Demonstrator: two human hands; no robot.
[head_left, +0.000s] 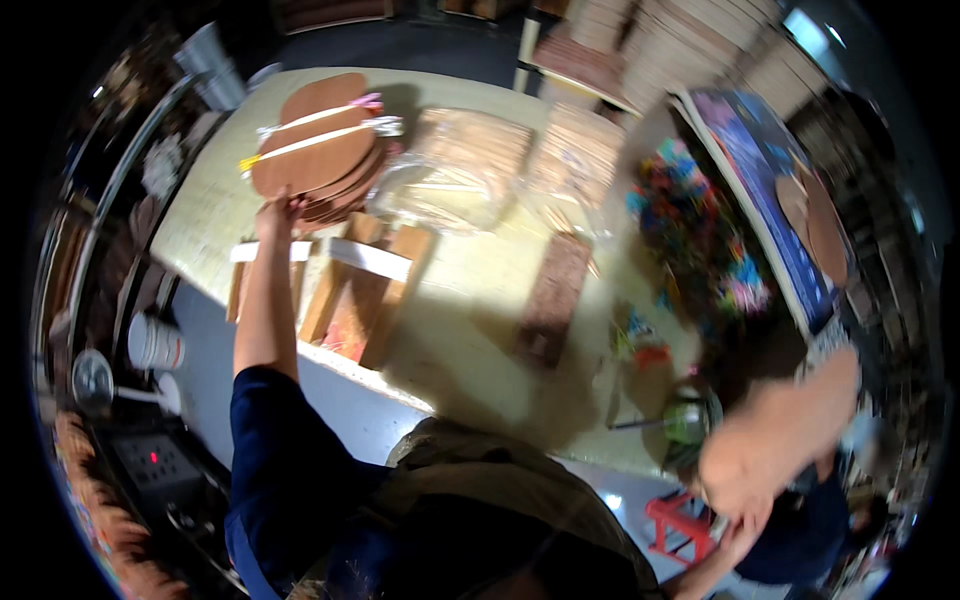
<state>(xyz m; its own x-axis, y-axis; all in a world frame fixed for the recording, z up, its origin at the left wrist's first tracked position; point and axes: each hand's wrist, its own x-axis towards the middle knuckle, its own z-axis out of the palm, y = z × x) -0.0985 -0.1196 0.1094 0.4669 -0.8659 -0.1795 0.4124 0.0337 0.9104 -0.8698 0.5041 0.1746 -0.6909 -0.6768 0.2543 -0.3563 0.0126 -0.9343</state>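
The left hand (280, 208) bends its fingers at the near rim of a stack of brown boards (315, 180) on the far left of the table (460, 320); the fingertips touch the edge, but whether they pinch a board cannot be told. At lower right, the fingers of the right hand (738, 532) close on the lower end of one tan board (785, 440), blurred and raised off the tabletop beyond the table's right near corner. The stacked boards, rounded and several deep, overlap too closely to count; two pale sticks (320, 143) with coloured ends lie across them. Just nearer the person stand two wooden frames (400, 285), each with a white band, the smaller partly behind the left forearm. Two bundles in clear plastic (470, 145) sit side by side to the right of the stack, and one brown block (555, 300) lies below them. A heap of colourful bits (690, 230) and one green cup (685, 422) occupy the right side. Bare tabletop opens between the frames and the block, running to the near edge; one red stool (680, 525) and a co-worker (805, 530) crowd the space by the right hand.
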